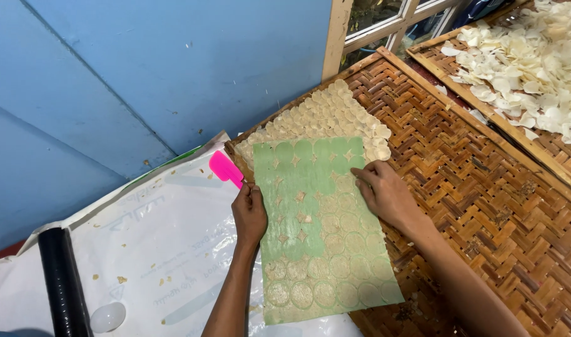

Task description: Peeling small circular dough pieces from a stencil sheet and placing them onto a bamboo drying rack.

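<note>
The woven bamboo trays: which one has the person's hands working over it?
The nearer woven tray, where the left hand holds a pink scraper and the right hand presses the green sheet. The farther tray only holds loose white chips.

A cracker-making workshop: woven bamboo drying trays (485, 187) heaped with pale chips (535, 62).

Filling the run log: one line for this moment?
left hand: holds pink scraper | right hand: presses green sheet | woven tray

Sheet (323, 249) on woven tray (485, 206); discs (326, 115) behind.
</note>
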